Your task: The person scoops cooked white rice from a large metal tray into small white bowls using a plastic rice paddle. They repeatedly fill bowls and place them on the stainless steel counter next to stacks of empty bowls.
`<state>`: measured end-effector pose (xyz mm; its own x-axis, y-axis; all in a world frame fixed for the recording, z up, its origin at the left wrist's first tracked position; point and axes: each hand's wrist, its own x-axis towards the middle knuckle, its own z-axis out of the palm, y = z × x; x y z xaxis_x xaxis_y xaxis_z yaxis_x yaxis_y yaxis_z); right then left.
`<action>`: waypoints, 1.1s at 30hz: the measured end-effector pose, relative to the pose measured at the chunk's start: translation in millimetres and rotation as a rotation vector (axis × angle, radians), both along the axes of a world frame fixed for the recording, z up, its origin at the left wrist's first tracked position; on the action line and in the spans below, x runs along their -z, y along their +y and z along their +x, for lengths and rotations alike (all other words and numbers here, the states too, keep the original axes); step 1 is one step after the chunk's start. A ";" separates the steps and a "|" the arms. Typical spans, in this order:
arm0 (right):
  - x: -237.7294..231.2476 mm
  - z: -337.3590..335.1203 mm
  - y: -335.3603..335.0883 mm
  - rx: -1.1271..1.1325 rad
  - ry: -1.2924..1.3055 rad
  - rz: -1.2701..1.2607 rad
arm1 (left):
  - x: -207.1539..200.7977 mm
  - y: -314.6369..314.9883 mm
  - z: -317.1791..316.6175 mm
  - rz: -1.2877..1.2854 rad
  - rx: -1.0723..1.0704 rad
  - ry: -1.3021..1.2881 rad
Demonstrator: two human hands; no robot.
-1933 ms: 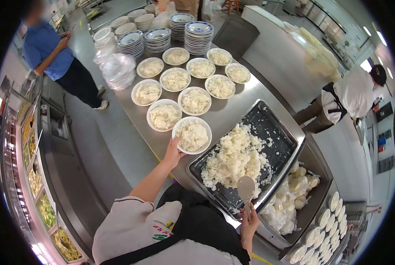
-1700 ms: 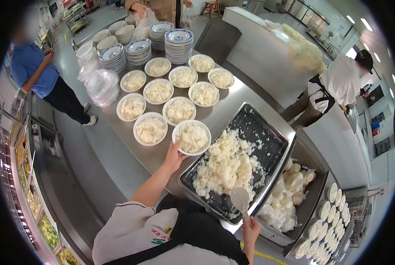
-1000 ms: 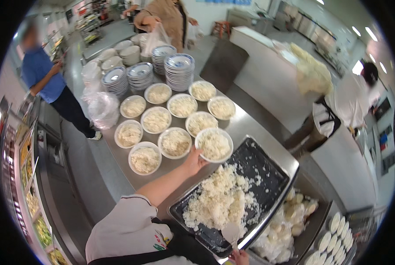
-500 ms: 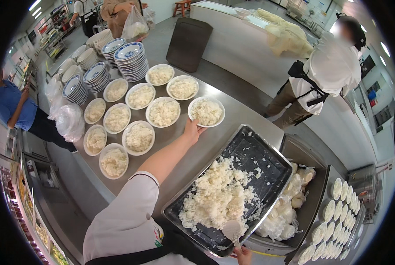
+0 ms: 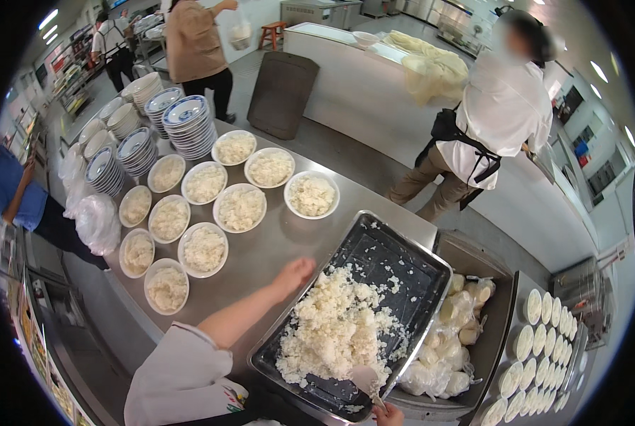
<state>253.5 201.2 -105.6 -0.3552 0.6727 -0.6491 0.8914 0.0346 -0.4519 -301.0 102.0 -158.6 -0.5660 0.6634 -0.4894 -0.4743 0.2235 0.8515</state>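
Observation:
My right hand [image 5: 387,415], at the lower edge, grips the handle of a pale rice paddle [image 5: 364,378]. The paddle's blade rests against a heap of cooked white rice [image 5: 335,323] in a dark metal tray [image 5: 395,250]. My left hand [image 5: 294,275] hovers beside the tray's left edge, holding no bowl; motion blurs its fingers. Beyond it stands a white bowl of rice [image 5: 312,195], nearest to the tray among several filled bowls [image 5: 205,250] grouped on the steel table [image 5: 278,238].
Stacked plates [image 5: 192,128] and a bundled plastic bag [image 5: 97,224] line the table's far left. Right of the tray, a bin [image 5: 498,284] holds bagged white items [image 5: 449,341]. Rows of filled white dishes [image 5: 522,344] stand farther right. A co-worker in white [image 5: 502,121] stands beyond.
My left hand has let go of the rice bowl and drawn back toward the tray. The bowl stays on the table. My right hand still holds the paddle in the rice.

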 end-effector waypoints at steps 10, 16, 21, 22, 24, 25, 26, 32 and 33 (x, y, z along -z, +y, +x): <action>-31.0 -5.2 13.0 -0.179 0.055 0.176 | -11.0 -78.2 104.4 -0.193 -0.104 0.583; -16.6 5.2 21.0 -0.081 0.270 0.076 | -63.0 -111.8 111.0 -0.313 -0.010 0.655; -29.6 3.0 7.6 0.028 0.296 0.028 | -109.4 -159.9 93.7 -0.248 -0.166 0.731; -59.7 -8.1 -5.9 -0.101 0.260 0.217 | -120.4 -171.5 85.0 -0.267 -0.204 0.731; -125.5 -30.9 -31.7 -0.354 0.188 0.597 | -132.2 -203.7 71.0 -0.297 -0.392 0.733; -140.6 -36.5 -39.2 -0.334 0.208 0.573 | -136.5 -221.3 63.6 -0.308 -0.481 0.735; -149.4 -39.6 -42.8 -0.325 0.234 0.543 | -137.9 -239.6 58.3 -0.351 -0.536 0.749; -170.2 -57.5 -68.2 -0.365 0.194 0.594 | -152.1 -326.3 49.8 -0.360 -0.845 0.636; -172.4 -55.6 -73.4 -0.400 0.138 0.626 | -150.5 -329.8 54.7 -0.342 -0.856 0.613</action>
<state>197.9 127.8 66.8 -0.7001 0.7038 -0.1206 0.6937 0.6306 -0.3480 -246.3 -227.7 -8.1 -0.9824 -0.1796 -0.0522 -0.1038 0.2912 0.9510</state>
